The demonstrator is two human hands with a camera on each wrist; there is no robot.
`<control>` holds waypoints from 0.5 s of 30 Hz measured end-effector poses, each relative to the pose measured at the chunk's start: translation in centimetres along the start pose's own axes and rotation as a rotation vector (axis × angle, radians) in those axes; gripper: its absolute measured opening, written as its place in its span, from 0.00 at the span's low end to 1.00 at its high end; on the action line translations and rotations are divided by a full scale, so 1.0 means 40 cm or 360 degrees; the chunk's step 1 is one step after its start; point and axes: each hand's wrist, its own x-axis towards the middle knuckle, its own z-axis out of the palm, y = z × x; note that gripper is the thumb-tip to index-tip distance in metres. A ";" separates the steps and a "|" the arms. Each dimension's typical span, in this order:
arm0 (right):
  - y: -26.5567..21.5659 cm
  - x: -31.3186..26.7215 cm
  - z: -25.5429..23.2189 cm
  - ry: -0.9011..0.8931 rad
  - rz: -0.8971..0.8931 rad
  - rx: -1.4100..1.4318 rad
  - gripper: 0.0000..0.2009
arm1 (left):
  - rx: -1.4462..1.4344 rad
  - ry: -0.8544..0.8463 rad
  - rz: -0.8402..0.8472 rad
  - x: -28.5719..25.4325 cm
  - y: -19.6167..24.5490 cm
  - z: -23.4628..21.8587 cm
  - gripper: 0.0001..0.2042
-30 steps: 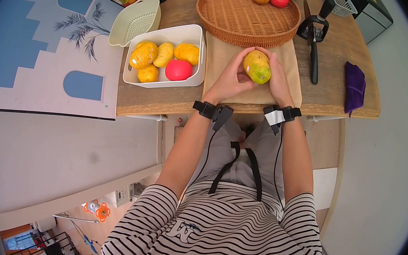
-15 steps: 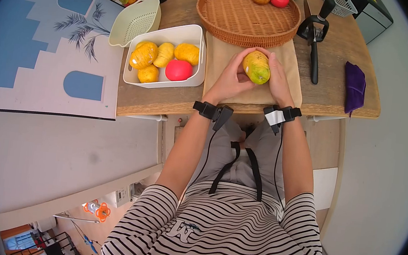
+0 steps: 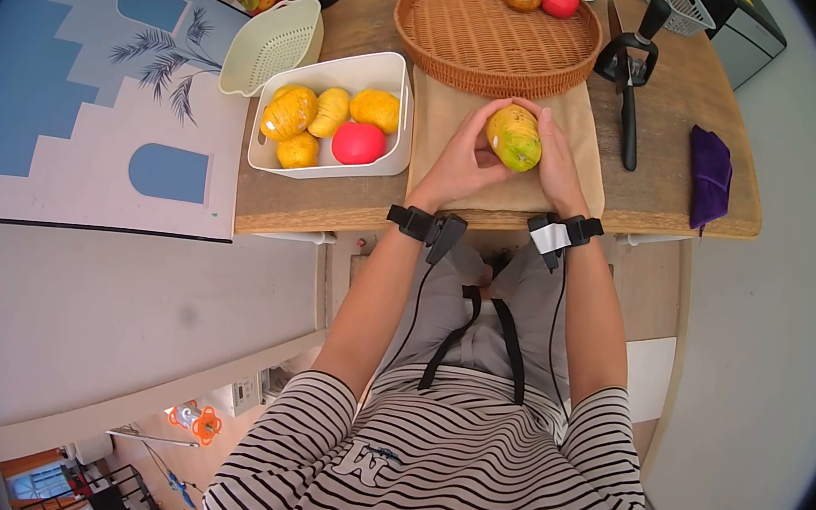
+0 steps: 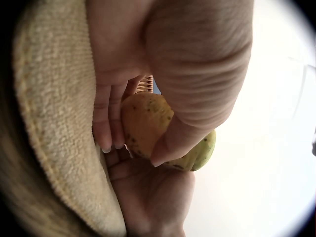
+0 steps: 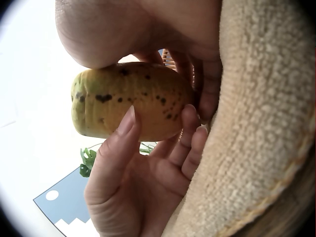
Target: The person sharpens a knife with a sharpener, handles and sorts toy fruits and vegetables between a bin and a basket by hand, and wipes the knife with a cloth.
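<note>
A yellow-green fruit with dark spots [image 3: 515,138] is held between both hands above the beige cloth [image 3: 435,107]. The left hand [image 3: 457,165] grips it from the left, its thumb across the near side, as the left wrist view shows. The right hand [image 3: 561,168] curls round its right side. In the right wrist view the spotted fruit [image 5: 148,96] lies sideways between the palms, and the left thumb presses on its skin. Fingers of both hands meet near the cloth behind the fruit.
A white bin [image 3: 327,170] of yellow fruits and a pink one [image 3: 358,144] stands left, beside a pale green colander [image 3: 271,43]. Behind the cloth lies a round wicker tray [image 3: 494,33]. To the right are a black-handled knife [image 3: 628,129] and a purple pouch [image 3: 709,179].
</note>
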 end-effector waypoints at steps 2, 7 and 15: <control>0.000 0.000 0.000 0.0001 -0.0007 -0.0021 0.26 | 0.0000 0.0005 -0.0009 0.000 0.000 0.000 0.42; 0.004 0.002 0.000 -0.0001 0.0000 -0.0003 0.27 | 0.0004 0.0014 0.0014 -0.001 0.003 0.001 0.41; 0.035 0.006 -0.012 0.0011 -0.0037 -0.0149 0.22 | -0.0297 0.0199 -0.0012 0.005 -0.016 0.002 0.21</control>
